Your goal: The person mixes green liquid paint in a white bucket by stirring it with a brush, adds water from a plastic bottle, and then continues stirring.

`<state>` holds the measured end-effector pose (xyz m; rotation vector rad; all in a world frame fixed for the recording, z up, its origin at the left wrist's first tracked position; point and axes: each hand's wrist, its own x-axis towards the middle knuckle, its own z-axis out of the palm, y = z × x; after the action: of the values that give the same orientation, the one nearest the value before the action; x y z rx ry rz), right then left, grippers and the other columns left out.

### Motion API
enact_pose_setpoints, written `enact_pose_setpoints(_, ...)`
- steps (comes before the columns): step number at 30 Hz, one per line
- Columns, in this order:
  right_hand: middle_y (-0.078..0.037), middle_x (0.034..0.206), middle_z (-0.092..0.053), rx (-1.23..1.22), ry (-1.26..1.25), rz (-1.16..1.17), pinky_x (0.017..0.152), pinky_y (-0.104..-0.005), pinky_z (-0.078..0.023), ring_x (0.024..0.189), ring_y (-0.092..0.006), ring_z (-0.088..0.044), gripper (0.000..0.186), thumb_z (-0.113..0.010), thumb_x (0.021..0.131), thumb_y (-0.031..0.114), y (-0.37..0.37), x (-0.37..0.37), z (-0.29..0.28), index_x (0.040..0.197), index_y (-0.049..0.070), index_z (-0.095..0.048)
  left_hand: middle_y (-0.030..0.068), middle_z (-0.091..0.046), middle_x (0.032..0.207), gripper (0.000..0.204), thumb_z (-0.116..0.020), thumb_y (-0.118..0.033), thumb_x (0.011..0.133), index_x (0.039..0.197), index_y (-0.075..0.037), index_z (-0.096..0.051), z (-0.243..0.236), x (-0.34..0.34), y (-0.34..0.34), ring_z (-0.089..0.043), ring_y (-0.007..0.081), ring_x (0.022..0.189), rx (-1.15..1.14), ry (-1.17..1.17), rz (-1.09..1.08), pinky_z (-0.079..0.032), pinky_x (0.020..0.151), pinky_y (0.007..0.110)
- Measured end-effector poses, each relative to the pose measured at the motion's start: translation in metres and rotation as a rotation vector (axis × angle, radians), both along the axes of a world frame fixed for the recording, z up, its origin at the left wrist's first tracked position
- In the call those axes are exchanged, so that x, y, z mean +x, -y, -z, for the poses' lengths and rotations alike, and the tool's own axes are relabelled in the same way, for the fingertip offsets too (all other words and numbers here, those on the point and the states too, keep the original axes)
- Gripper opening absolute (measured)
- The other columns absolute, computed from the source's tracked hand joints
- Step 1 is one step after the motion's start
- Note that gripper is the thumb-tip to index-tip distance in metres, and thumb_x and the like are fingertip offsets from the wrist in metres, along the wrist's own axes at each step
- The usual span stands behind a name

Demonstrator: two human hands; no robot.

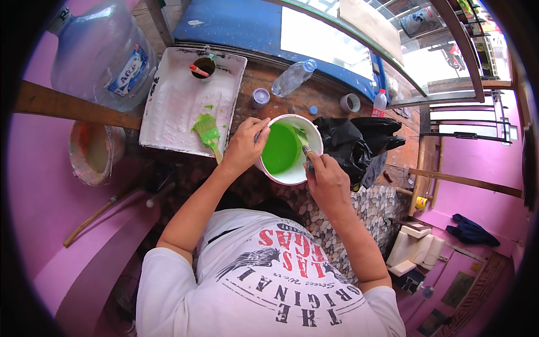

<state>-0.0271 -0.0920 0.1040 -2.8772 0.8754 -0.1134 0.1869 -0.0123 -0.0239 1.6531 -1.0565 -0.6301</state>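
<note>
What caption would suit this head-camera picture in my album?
Left hand on a white bucket of green paint, right hand holding a tool at its rim, green brush resting on a tray.

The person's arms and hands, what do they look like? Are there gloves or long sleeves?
No gloves: the left hand and right hand are both bare. The sleeves are short and white, part of a T-shirt with black and red printing. Below them, the arms are uncovered, and I see no watch.

Tabletop: stained brown wood
Left end: white tray
Middle: clear bottle, blue cap
Right: black plastic bag
</note>
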Motion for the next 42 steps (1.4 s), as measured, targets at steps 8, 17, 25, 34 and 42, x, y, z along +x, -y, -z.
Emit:
enact_pose_setpoints(8, -0.007, 0.094, -0.061, -0.033, 0.008, -0.037, 0.071, -0.0374, -0.057, 0.090, -0.0247, -0.066, 0.050, -0.077, 0.078, 0.005, -0.004, 0.003, 0.000, 0.127, 0.005, -0.068, 0.0166, -0.067, 0.117, 0.036, -0.062, -0.022, 0.106, 0.133, 0.001, -0.067, 0.005, -0.003, 0.000, -0.066, 0.0310, 0.109, -0.031, 0.021, -0.034, -0.051, 0.096, 0.038)
enact_pose_setpoints(17, -0.006, 0.094, -0.062, -0.032, -0.003, -0.031, 0.070, -0.0369, -0.057, 0.090, -0.0231, -0.066, 0.043, -0.075, 0.083, 0.009, 0.004, 0.003, 0.013, 0.125, 0.006, -0.069, 0.0160, -0.066, 0.116, 0.035, -0.064, -0.020, 0.105, 0.134, -0.001, -0.068, 0.010, -0.004, 0.001, -0.066, 0.0302, 0.108, -0.071, 0.045, -0.041, -0.051, 0.095, 0.037)
enact_pose_setpoints(25, -0.013, 0.095, -0.069, 0.064, 0.038, 0.128, 0.074, -0.0428, -0.058, 0.088, -0.0319, -0.071, 0.023, -0.073, 0.090, 0.018, 0.030, 0.015, 0.066, 0.107, 0.003, -0.069, 0.0142, -0.065, 0.109, 0.034, -0.064, -0.022, 0.105, 0.134, -0.003, -0.069, 0.017, -0.010, 0.003, -0.065, 0.0292, 0.102, -0.153, 0.117, -0.097, -0.051, 0.092, 0.037)
enact_pose_setpoints(34, -0.018, 0.098, -0.071, 0.179, 0.122, 0.076, 0.082, -0.0477, -0.057, 0.093, -0.0357, -0.070, 0.024, -0.072, 0.088, 0.016, 0.021, 0.062, 0.100, 0.106, 0.002, -0.069, 0.0132, -0.058, 0.097, 0.036, -0.065, -0.025, 0.104, 0.135, -0.006, -0.070, 0.015, -0.008, 0.001, -0.061, 0.0288, 0.090, -0.092, -0.014, -0.065, -0.050, 0.082, 0.040)
enact_pose_setpoints(42, -0.021, 0.107, -0.073, 0.542, 0.074, 0.034, 0.086, -0.0491, -0.055, 0.098, -0.0402, -0.070, 0.024, -0.072, 0.089, 0.016, -0.001, 0.055, 0.069, 0.107, 0.000, -0.072, 0.0141, -0.059, 0.097, 0.037, -0.065, -0.026, 0.104, 0.135, -0.006, -0.070, 0.018, -0.009, 0.000, -0.062, 0.0288, 0.089, -0.067, -0.031, -0.077, -0.051, 0.082, 0.038)
